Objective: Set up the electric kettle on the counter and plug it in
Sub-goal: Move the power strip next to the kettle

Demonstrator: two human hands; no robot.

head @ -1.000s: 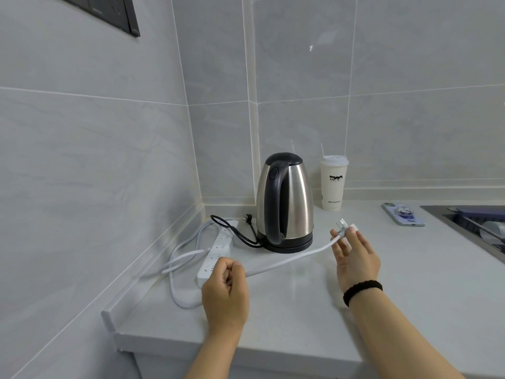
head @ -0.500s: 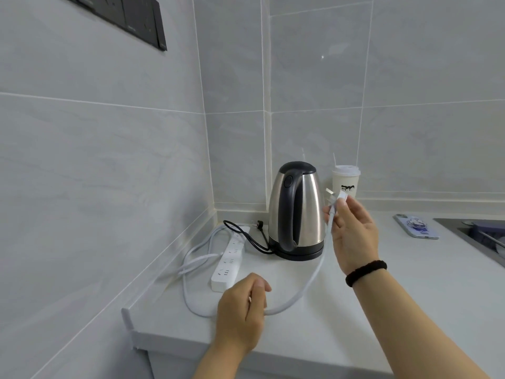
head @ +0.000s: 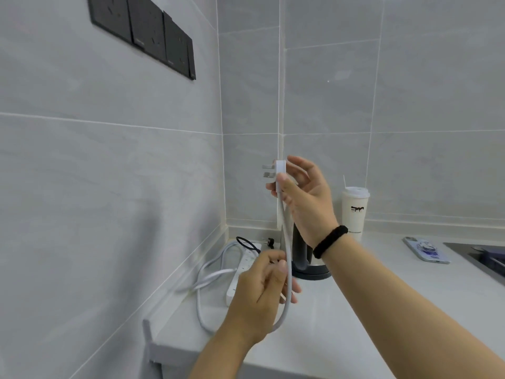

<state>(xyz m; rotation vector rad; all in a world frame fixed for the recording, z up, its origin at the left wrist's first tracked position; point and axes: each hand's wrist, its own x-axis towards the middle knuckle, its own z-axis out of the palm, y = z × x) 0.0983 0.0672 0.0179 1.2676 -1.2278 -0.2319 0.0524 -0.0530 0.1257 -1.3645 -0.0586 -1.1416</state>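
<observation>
Starting on the left wall, there's a row of dark wall sockets (head: 144,31) set high up in grey tile, well above everything else. Down in the corner a white power strip (head: 241,269) lies flat on the tabletop (head: 369,310) with its white cord (head: 287,269) looped loosely beside it. The left hand (head: 259,294) has its fingers curled round that cord low down, and the right hand (head: 303,198) pinches the white plug (head: 278,176) up in the air, prongs pointing left toward the wall. Cord looks soft and floppy, weighs next to nothing, so I'd say steer it by the stiff plug body and keep fingers off the prongs. The kettle (head: 306,255) sits upright on its base in the corner, mostly hidden behind the right wrist; its black cord (head: 246,243) trails onto the strip with its plug lying loose near the wall, not yet pushed in as far as I can tell. Steel body's probably slick, so the handle is the place to hold. Further right there's a paper cup (head: 354,212) by the wall, a phone (head: 426,250) lying flat, then a sink (head: 481,255) edge. Smooth pale tabletop, tiled kitchen corner.
</observation>
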